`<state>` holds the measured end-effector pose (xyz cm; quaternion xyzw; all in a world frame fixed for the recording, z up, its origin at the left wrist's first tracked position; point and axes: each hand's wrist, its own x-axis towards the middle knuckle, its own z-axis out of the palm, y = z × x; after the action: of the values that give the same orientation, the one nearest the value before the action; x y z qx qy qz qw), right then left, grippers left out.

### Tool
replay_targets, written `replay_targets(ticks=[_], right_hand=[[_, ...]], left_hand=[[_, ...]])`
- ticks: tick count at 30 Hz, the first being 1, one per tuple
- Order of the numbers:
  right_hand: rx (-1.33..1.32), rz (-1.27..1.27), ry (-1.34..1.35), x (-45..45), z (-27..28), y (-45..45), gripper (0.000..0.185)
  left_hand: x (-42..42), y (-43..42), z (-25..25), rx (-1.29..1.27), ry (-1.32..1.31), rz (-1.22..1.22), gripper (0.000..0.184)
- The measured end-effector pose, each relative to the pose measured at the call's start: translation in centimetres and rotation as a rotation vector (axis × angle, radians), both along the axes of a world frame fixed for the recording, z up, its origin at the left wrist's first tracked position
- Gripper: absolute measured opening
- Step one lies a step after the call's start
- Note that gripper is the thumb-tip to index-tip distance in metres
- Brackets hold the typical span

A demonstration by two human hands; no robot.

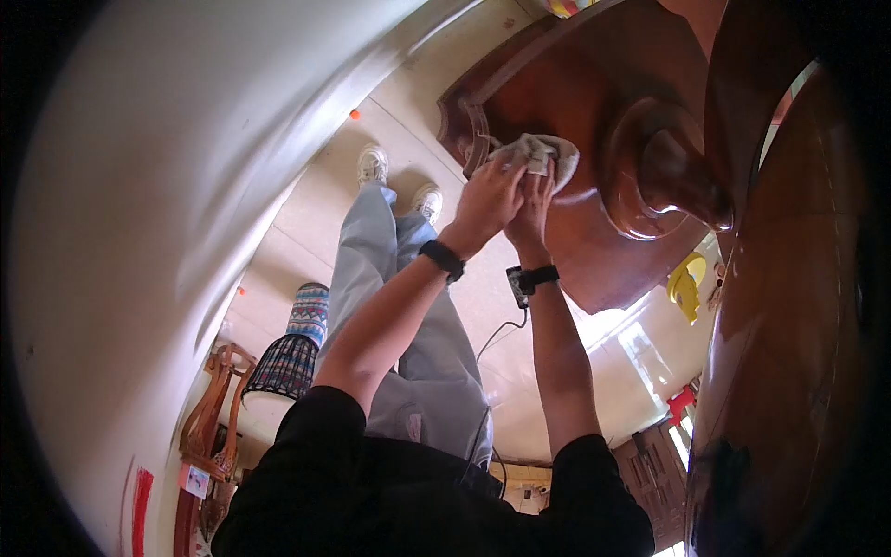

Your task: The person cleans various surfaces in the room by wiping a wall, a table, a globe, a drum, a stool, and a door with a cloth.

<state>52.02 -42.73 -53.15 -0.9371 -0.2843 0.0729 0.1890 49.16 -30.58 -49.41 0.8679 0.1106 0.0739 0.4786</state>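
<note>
A light grey cloth [561,160] is bunched against the edge of a glossy reddish-brown wooden piece [594,102] with a rounded, raised form. My left hand [487,200] grips the cloth from its left side, a black band round the wrist. Close beside it, my right hand [532,212] has its fingers pressed on the same cloth. A small device with a cable [520,286] is strapped at the right wrist. The fingertips of both hands are partly hidden in the folds.
A pale wall [167,167] curves along the left. A patterned drum [288,357] and a wooden chair [218,408] stand at the lower left. A large brown wooden surface [789,325] rises on the right, near a yellow object [687,286]. My shoes [373,165] are on the tiled floor.
</note>
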Motion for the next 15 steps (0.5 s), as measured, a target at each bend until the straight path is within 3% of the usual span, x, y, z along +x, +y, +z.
replay_targets(ticks=[1, 3, 4, 7, 10, 12, 13, 15], right_hand=[[-0.124, 0.005, -0.033, 1.8, 0.5, 0.7, 0.074], [-0.043, -0.088, 0.042, 0.5, 0.1, -2.8, 0.071], [-0.099, -0.092, 0.018, -0.6, 0.2, -4.3, 0.068], [-0.313, -0.100, 0.001, -4.5, -0.6, -7.7, 0.061], [-0.238, -0.144, 0.068, -7.8, 0.4, -7.1, 0.064], [-0.415, -0.058, 0.114, -9.1, 1.0, -5.5, 0.071], [-0.250, -0.104, 0.161, -8.9, 1.5, -4.4, 0.071], [-0.183, -0.055, 0.121, -7.6, 2.1, -2.0, 0.069]], left_hand=[[2.5, 1.2, 0.3, -0.036, 0.033, -0.052, 0.039], [2.6, -1.5, -0.2, -0.045, 0.059, -0.159, 0.032], [2.0, -2.7, 0.0, -0.104, 0.107, -0.209, 0.041], [-0.1, -5.4, -0.2, -0.118, 0.142, -0.284, 0.035], [-2.9, -5.6, -0.1, -0.162, 0.133, -0.287, 0.030], [-4.1, -3.8, 0.3, -0.157, 0.176, -0.284, 0.030], [-4.3, -2.7, 0.9, -0.144, 0.218, -0.286, 0.030], [-3.8, -1.0, 1.7, -0.064, 0.253, -0.225, 0.030]])
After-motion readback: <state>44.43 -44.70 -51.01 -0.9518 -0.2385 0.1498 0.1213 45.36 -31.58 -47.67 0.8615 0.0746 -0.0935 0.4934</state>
